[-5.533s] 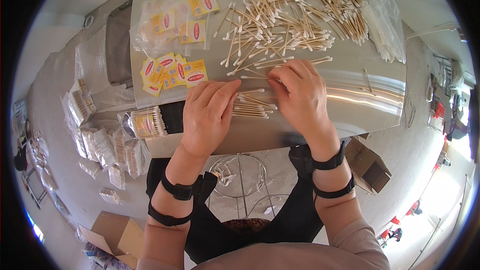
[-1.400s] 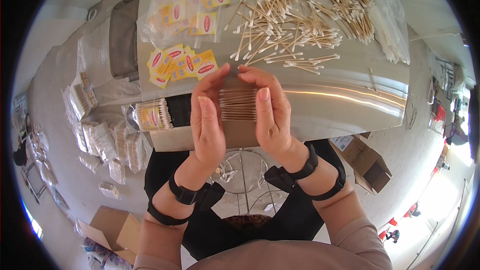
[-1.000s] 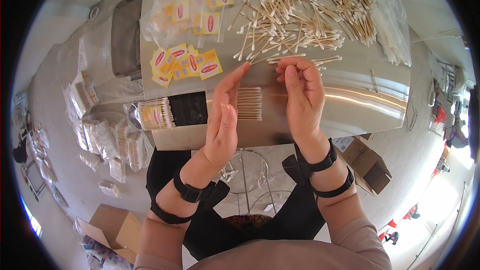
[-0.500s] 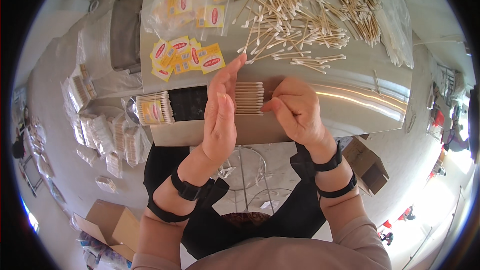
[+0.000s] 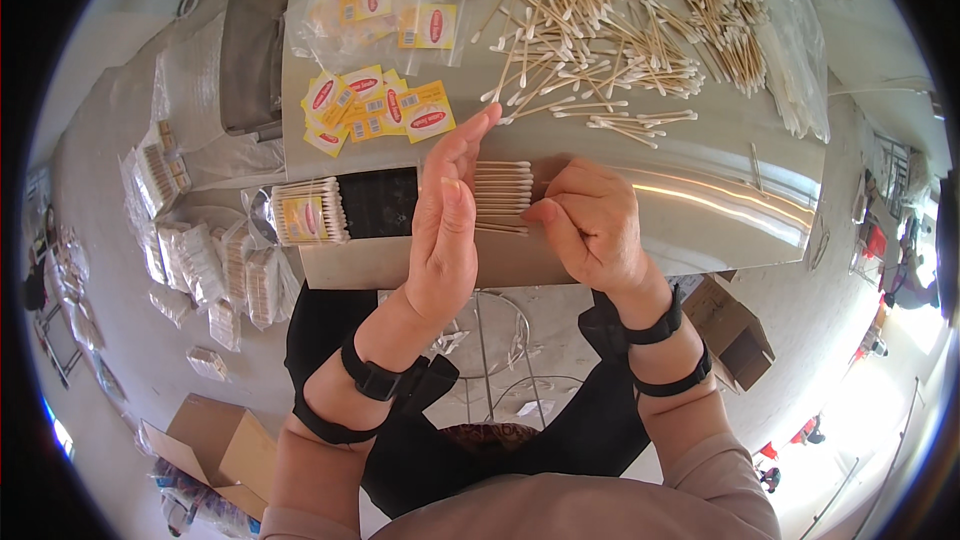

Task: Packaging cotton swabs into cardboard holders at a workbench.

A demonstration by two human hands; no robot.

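The row of cotton swabs lies on the shiny metal surface between the person's two hands, sticks side by side, white tips lined up on the right. About five seconds ago those tips were ragged and uneven; now they make a nearly straight edge, though the lowest stick slants a little. The left hand stands on edge like a wall at the row's left end, its grip clamped on nothing, fingers straight and together. The right hand was open and clear of the row a second ago; now its fingers are curled, thumb tip just beside the lower swab ends. Whether that grip pinches anything, I can't tell from here.

Left of the row there's a black strip, then a pack of swabs with a yellow card. Farther up sit a pile of yellow cards and the big loose heap of swabs. Below the surface, an open cardboard box stands at left.
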